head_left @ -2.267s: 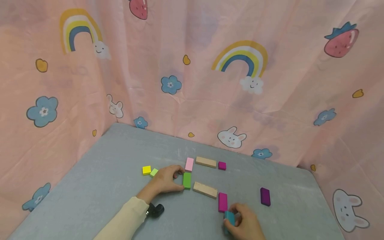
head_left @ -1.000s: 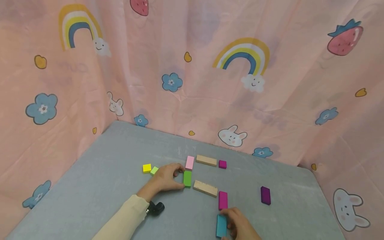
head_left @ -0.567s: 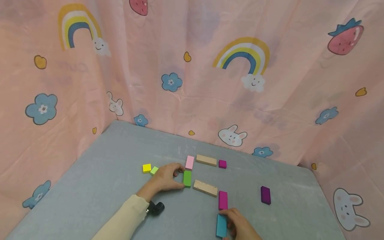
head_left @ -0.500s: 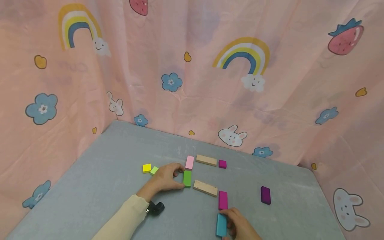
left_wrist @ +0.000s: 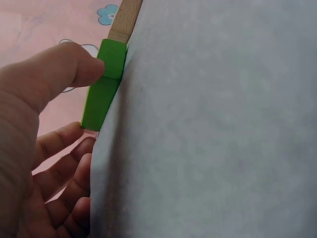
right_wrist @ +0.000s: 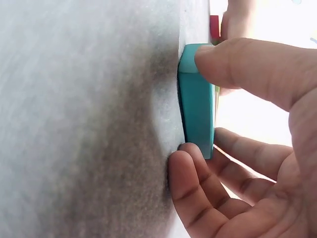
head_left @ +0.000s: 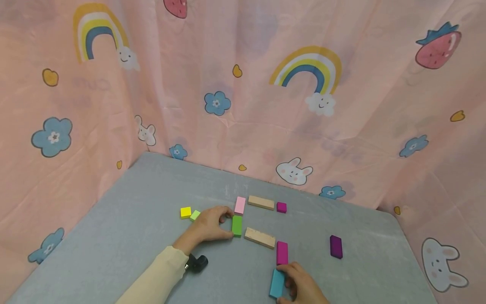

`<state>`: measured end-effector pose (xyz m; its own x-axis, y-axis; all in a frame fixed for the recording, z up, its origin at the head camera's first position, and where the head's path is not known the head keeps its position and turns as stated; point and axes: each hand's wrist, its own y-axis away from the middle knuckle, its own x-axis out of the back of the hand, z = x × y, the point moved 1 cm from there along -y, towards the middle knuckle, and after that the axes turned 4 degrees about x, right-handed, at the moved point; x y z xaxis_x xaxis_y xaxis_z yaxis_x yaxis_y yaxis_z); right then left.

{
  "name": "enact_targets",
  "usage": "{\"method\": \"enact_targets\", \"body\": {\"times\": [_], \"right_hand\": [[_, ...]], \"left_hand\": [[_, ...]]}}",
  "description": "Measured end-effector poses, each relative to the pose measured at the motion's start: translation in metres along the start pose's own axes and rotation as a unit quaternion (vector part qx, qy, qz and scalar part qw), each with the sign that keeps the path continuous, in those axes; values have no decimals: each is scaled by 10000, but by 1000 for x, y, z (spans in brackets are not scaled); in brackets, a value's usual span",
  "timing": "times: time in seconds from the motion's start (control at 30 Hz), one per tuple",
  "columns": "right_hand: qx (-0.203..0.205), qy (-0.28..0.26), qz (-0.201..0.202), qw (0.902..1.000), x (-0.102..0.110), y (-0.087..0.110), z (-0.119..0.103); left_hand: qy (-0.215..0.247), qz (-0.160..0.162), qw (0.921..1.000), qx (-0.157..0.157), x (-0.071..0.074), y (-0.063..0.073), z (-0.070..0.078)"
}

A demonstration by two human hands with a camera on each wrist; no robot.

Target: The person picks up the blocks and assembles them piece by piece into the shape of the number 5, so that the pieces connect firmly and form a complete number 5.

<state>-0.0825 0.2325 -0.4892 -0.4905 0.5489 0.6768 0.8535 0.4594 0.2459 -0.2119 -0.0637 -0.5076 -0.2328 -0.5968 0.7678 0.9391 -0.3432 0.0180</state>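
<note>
Surface: one pale grey table (head_left: 171, 181), faintly mottled; pink printed curtain (head_left: 182, 63) at back and both sides. Prints: two rainbows (head_left: 303, 49), two strawberries (head_left: 436, 52) (one cut by the frame), three white rabbits (head_left: 292, 173), six blue flowers (head_left: 62, 126), six yellow hearts (head_left: 50, 77).

Surroundings: black device (head_left: 198, 264) beside the cream sleeve (head_left: 155, 274). Yellow block (head_left: 185, 212) next to lime block (head_left: 195, 215), the latter partly hidden by the left hand (head_left: 210, 224). Purple block (head_left: 336, 246) well apart, far right. Pink block (head_left: 240, 205) end to end with green block (head_left: 237, 226); one wooden plank (head_left: 261, 202) right of each. Small magenta cube (head_left: 281, 207) beyond the far plank's right end; magenta block (head_left: 282, 253) by the near plank's right end.

Left fingers: thumb and one finger pinching the green block's ends. Right hand (head_left: 303, 285): thumb and finger pinching the blue block (head_left: 276, 283) by its ends, slightly askew, just nearside of the magenta block; contact with table impossible to tell.

Count: ten pieces; two planks, one each of the rest.
</note>
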Motion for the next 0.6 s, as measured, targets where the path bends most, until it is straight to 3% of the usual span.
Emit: {"method": "enact_targets", "body": {"times": [0.4,0.6], "right_hand": [[88,-126,-37,9999,1,-1,-5],[55,-126,-55,9999,2,-1,-4]], "left_hand": [[16,-119,9999,57,5,3,2],[162,210,9995,-188,20,13,0]]}}
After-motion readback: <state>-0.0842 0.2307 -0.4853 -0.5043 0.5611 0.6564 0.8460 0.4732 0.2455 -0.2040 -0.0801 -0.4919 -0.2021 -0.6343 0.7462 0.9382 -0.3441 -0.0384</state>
